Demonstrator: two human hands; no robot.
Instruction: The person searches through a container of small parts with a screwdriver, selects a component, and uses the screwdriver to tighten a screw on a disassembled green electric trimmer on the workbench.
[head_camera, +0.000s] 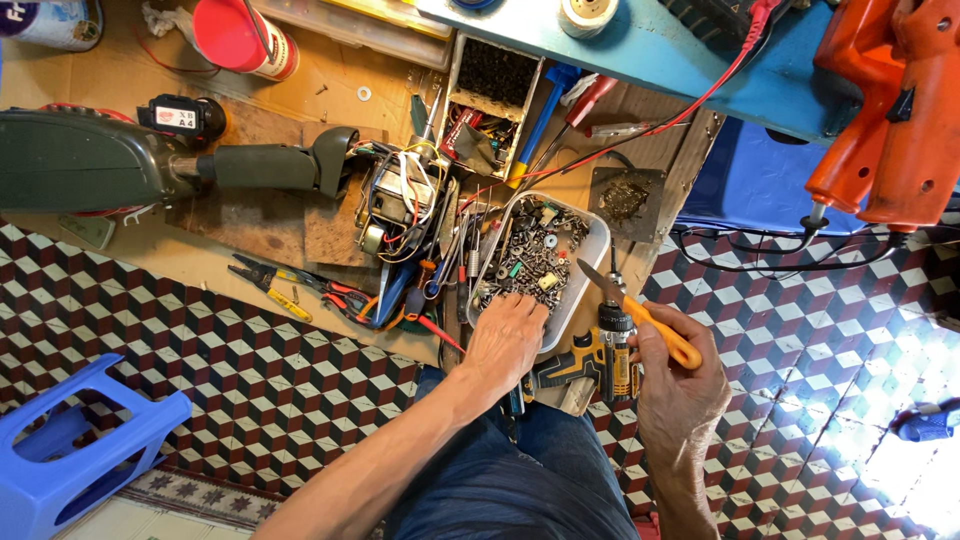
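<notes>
My left hand (508, 338) reaches palm down into a white plastic tray (592, 262) full of small screws and metal parts, fingers spread among them. My right hand (680, 385) grips the orange handle of a utility knife (640, 312), its blade pointing up and left over the tray's right edge. Between the hands a yellow and black cordless drill (592, 362) lies on its side.
Pliers (268, 282), screwdrivers and a wired motor part (402, 200) litter the cardboard sheet. A dark green machine (120, 162) lies at left, a red can (240, 38) behind it. An orange tool (890, 110) hangs at right. A blue stool (70, 450) stands on the patterned tile floor.
</notes>
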